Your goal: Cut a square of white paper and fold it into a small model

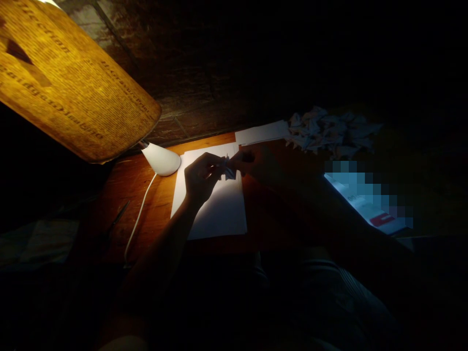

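In dim lamplight my left hand (200, 176) and my right hand (252, 163) meet above a stack of white paper sheets (215, 209) on a wooden table (146, 190). Both pinch a small folded piece of white paper (227, 169) between their fingertips. The right hand is mostly in shadow. A heap of several small folded white paper pieces (329, 130) lies at the back right of the table.
A white lamp base (161, 159) with its cord (141, 214) stands left of the sheets, under a large yellow printed lampshade (69, 83). Scissors (119, 217) lie at the left. More white sheets (261, 132) lie behind. A lit screen (369, 202) glows at the right.
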Motion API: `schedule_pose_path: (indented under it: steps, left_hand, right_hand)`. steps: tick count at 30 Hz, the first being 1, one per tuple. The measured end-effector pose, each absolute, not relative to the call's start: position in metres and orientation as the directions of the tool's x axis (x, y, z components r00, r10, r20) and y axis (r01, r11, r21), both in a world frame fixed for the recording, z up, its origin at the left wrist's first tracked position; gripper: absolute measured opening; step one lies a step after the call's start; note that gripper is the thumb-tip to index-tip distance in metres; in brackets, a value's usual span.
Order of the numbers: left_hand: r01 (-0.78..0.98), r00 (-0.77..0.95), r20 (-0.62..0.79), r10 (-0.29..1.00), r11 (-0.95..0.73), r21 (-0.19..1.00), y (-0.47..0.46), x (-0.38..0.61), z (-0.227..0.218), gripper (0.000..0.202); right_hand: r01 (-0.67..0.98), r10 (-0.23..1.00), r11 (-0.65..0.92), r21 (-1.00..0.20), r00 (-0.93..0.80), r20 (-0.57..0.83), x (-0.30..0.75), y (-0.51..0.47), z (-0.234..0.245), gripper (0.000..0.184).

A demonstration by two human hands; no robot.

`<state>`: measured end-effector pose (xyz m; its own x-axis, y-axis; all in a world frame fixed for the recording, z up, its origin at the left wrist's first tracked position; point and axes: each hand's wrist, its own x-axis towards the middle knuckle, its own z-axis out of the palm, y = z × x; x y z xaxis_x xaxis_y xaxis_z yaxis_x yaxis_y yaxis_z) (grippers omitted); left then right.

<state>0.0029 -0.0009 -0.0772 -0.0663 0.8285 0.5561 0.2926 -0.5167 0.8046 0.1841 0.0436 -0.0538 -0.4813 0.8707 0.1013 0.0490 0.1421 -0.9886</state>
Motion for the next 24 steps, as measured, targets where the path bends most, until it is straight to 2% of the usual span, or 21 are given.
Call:
schedule_pose_path:
  steps: [7, 10, 15, 21, 24]
  left_hand:
    - [0.272, -0.075, 0.522, 0.85, -0.486, 0.83, 0.003, 0.002, -0.081, 0.028]
    - [0.223, -0.086, 0.454, 0.887, -0.427, 0.876, 0.005, -0.001, -0.082, 0.031]
    - [0.156, -0.047, 0.309, 0.95, -0.298, 0.942, 0.002, 0.0, -0.081, 0.03]
    - [0.091, -0.09, 0.265, 0.96, -0.257, 0.962, 0.0, 0.002, -0.079, 0.026]
    - [0.072, -0.105, 0.26, 0.96, -0.254, 0.965, 0.004, -0.004, -0.083, 0.023]
  right_hand:
    - [0.048, 0.883, 0.181, -0.982, -0.448, 0.141, 0.185, 0.037, -0.052, 0.015]
    - [0.097, 0.882, 0.226, -0.969, -0.443, 0.161, 0.186, 0.035, -0.048, 0.013]
    - [0.152, 0.865, 0.286, -0.946, -0.466, 0.187, 0.189, 0.036, -0.05, 0.014]
    - [0.196, 0.845, 0.408, -0.892, -0.45, 0.288, 0.186, 0.041, -0.059, 0.015]
    - [0.177, 0.847, 0.41, -0.895, -0.438, 0.301, 0.184, 0.044, -0.061, 0.014]
